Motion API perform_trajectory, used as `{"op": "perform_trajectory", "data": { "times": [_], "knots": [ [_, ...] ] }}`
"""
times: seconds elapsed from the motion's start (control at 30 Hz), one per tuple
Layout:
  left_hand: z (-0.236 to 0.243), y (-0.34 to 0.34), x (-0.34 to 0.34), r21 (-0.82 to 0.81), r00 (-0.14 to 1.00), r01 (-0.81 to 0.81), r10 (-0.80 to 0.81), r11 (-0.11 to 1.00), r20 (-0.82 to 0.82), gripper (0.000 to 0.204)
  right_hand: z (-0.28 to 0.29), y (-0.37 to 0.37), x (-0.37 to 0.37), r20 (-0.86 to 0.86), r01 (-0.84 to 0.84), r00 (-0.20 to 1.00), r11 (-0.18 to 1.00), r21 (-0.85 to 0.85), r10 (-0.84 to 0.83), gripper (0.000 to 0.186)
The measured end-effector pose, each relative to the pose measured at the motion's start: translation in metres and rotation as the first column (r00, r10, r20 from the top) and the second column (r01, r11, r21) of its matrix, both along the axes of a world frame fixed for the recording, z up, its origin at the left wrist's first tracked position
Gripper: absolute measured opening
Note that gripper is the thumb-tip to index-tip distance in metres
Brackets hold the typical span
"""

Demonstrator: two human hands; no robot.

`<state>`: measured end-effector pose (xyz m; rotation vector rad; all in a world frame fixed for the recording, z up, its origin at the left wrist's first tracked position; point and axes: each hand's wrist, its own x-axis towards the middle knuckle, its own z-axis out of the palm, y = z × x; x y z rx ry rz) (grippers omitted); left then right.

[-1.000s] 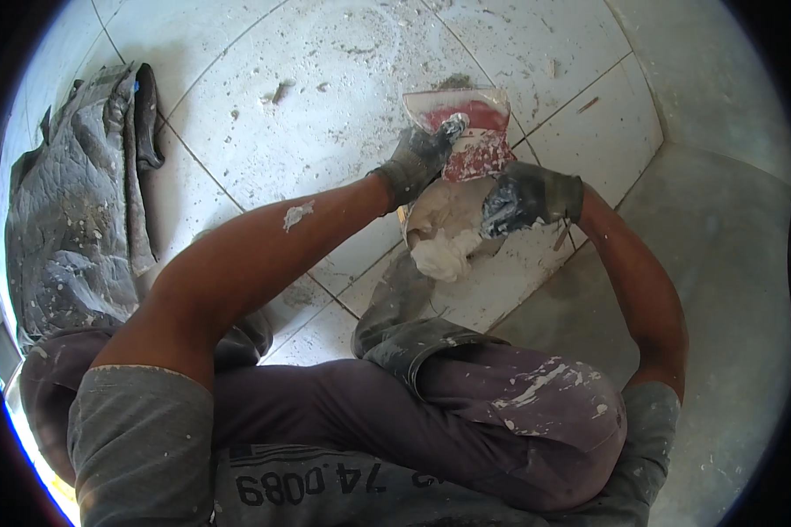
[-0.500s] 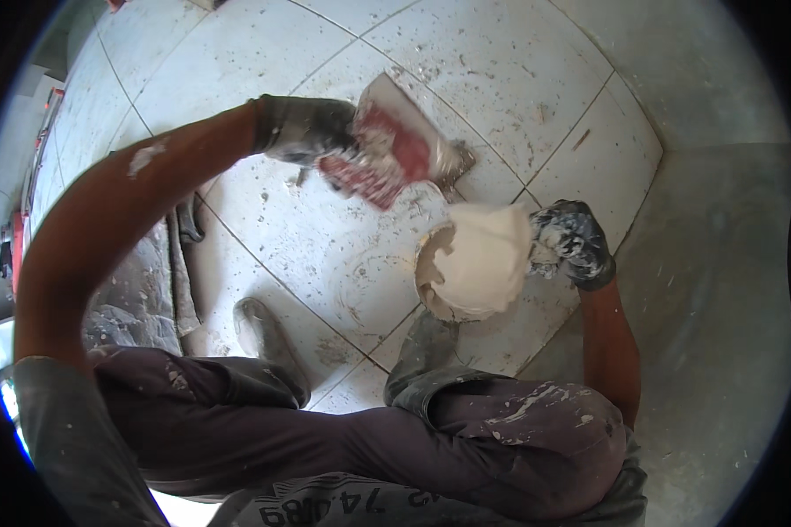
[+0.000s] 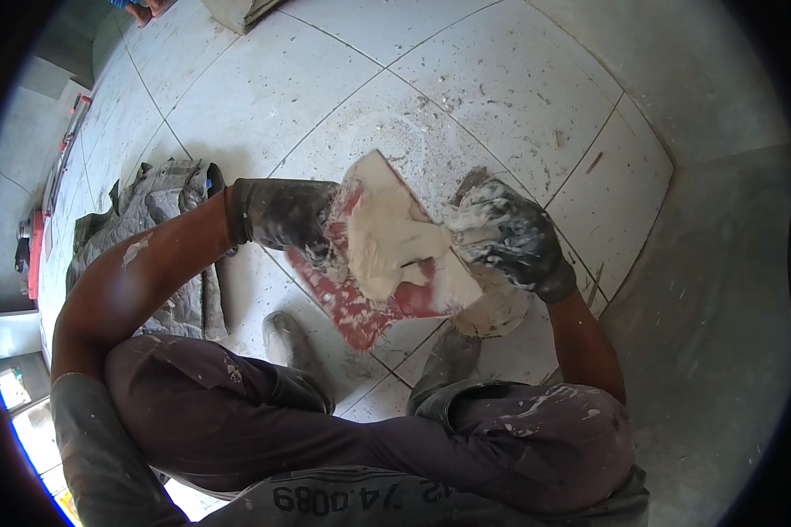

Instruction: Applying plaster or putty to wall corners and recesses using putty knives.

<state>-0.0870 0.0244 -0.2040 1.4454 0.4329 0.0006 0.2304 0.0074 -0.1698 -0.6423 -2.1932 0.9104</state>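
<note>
"What has the left grip (image 3: 303, 220) got?"

"It's closed on the left side of a red board (image 3: 356, 321). A thick mound of cream paste (image 3: 382, 246) lies on the board, just right of the fingers."

"Why hold it by that side?"

"Probably to leave the broad face open to the other hand and keep the load from sliding off."

"And the right grip (image 3: 510, 237)?"

"Its glove is smeared, and it's at the paste's right edge. I can't tell whether it holds a tool; the fingers hide that."

"What's beside it?"

"A pale round container (image 3: 494, 312), just on the near side of the right grip, partly hidden by the board. Likely there for a short reach. A crumpled grey sheet (image 3: 172, 184) lies on the floor (image 3: 281, 88), left of the left grip."
</note>
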Motion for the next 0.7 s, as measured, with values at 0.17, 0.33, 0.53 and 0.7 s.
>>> {"op": "perform_trajectory", "data": {
  "times": [0.17,0.33,0.53,0.7],
  "knots": [
    [0.044,-0.017,-0.04,-0.705,0.985,-0.117,0.174,0.7,0.009,0.073,-0.022,0.013,0.019,0.201,-0.137,0.976,0.947,0.289,0.08,0.044],
    [0.046,-0.024,-0.044,-0.688,0.987,-0.153,0.142,0.709,-0.073,0.087,-0.019,0.004,0.041,-0.039,-0.031,0.999,0.963,-0.268,0.021,0.047],
    [0.034,-0.023,-0.065,-0.658,0.896,-0.354,0.442,0.664,-0.036,0.064,0.02,-0.016,0.11,-0.111,0.088,0.919,0.47,-0.878,-0.379,0.05],
    [0.056,-0.015,-0.059,-0.69,0.736,-0.461,0.675,0.558,0.054,0.055,-0.012,-0.044,0.119,0.717,0.14,0.69,0.955,-0.26,0.094,0.015]
  ]
}}
